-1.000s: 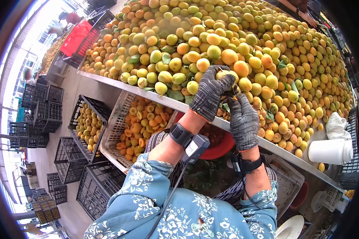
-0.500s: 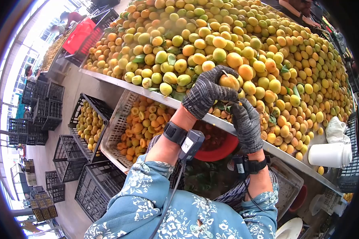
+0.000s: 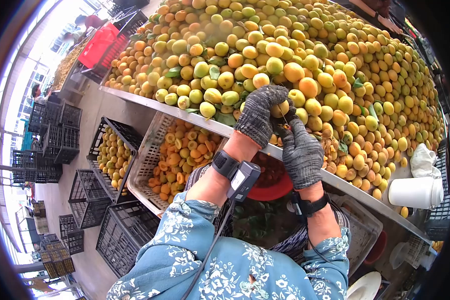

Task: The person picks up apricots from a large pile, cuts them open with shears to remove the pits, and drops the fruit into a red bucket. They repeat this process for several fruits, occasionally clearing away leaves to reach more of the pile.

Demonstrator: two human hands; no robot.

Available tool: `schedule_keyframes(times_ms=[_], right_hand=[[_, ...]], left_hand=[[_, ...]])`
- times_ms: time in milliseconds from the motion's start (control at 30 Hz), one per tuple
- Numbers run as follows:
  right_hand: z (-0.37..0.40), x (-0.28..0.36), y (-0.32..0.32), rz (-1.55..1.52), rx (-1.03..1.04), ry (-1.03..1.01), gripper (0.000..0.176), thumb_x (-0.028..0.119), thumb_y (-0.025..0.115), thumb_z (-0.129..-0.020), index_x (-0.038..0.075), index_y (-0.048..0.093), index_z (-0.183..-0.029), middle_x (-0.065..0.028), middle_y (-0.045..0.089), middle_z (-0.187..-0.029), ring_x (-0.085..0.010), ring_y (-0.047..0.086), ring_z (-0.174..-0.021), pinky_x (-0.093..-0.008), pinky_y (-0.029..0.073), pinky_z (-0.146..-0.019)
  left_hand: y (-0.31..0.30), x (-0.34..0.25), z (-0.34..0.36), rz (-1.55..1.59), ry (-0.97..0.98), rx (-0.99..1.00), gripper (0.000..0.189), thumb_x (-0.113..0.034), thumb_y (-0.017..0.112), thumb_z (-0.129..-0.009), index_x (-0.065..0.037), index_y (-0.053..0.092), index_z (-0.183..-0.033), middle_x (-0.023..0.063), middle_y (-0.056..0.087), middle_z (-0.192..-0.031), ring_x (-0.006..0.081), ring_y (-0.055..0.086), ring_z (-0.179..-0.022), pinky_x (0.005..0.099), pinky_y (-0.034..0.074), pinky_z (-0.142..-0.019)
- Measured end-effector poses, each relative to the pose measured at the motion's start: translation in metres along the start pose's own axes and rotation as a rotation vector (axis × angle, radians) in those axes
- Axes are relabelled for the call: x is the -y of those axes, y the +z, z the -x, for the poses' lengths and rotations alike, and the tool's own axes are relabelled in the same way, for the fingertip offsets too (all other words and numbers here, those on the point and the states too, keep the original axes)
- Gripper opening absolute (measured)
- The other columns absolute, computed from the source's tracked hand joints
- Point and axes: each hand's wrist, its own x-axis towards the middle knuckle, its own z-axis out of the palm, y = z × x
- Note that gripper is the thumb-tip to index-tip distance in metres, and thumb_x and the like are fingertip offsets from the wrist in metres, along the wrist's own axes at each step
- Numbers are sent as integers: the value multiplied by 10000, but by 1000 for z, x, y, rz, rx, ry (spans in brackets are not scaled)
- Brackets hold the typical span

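Note:
In grey knitted gloves, both my hands meet over the near edge of a metal-edged table (image 3: 170, 107) heaped with apricots (image 3: 293, 72). My left hand (image 3: 259, 119) is closed around one apricot (image 3: 280, 109), which its fingers partly cover. Just right of it, my right hand (image 3: 303, 156) is pinched close against that fruit. A thin, shiny sliver shows between the hands, like a narrow blade at the right fingertips; its handle is hidden in the glove. Below the hands, partly under the table edge, is a red basin (image 3: 271, 192) with dark reddish contents.
A white slotted crate (image 3: 139, 167) of halved apricots stands left of the basin. Beyond it are a black crate (image 3: 130, 135) of apricots and several stacked black crates (image 3: 117, 240). A white lidded container (image 3: 412, 193) sits right. Another person's arm (image 3: 365, 7) reaches in at the far side.
Both hands have drawn closer together and slightly lower. The apricot has turned and is more covered by the left fingers, while the right hand has shifted left against it.

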Motion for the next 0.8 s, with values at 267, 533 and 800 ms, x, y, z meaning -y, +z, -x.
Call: schedule_keyframes(times_ms=[267,533,800], right_hand=[[-1,8,-1,21,15,-64,336,254,584,-877,71,599,-1159,-189,651,-779,-352,642,-703,-441,496,-611],[-7,-14,18,-620,-70,-85,270,183,577,-905,-26,624,-1068,-188,673,-942,-291,652,-836,-358,502,-746],[-7,-31,25,-195,-189,-493,230,-30,614,-772,-23,605,-1002,-184,628,-888,-362,617,-819,-403,507,-731]], left_hand=[[19,2,-1,-387,91,-238,192,-87,598,-847,7,636,-1010,58,659,-885,163,630,-851,270,507,-752],[22,-15,4,195,-157,-73,276,-128,604,-877,7,566,-1115,74,613,-1032,172,599,-972,313,496,-895],[23,-1,1,160,-92,-44,223,-172,620,-863,-65,562,-1049,33,592,-987,134,594,-925,286,502,-804]])
